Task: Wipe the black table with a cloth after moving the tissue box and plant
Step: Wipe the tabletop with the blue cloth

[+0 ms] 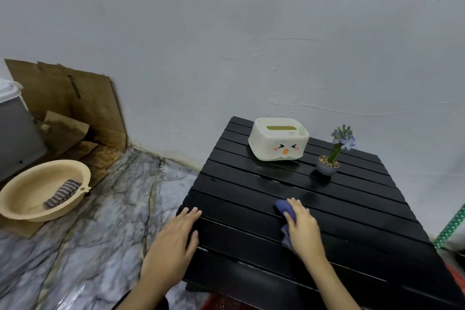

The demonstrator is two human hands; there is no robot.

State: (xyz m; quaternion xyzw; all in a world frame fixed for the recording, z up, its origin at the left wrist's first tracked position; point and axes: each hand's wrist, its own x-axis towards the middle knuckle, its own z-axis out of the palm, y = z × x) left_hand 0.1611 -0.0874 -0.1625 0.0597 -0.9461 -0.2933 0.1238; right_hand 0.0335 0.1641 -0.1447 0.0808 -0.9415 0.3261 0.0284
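The black slatted table [352, 214] fills the lower right. A cream tissue box [278, 139] with a cartoon face stands at its far side, and a small potted plant [329, 162] with blue flowers stands to the right of the box. My right hand [303, 228] presses a blue cloth [285, 209] flat on the middle of the table; the hand hides most of the cloth. My left hand [176, 236] rests flat on the table's left edge, fingers spread, holding nothing.
A beige basin [22, 199] holding a striped rag [61, 194] sits on the marble-patterned floor at the left. Cardboard sheets [75, 98] lean on the white wall behind it. A grey appliance [15, 133] stands at the far left.
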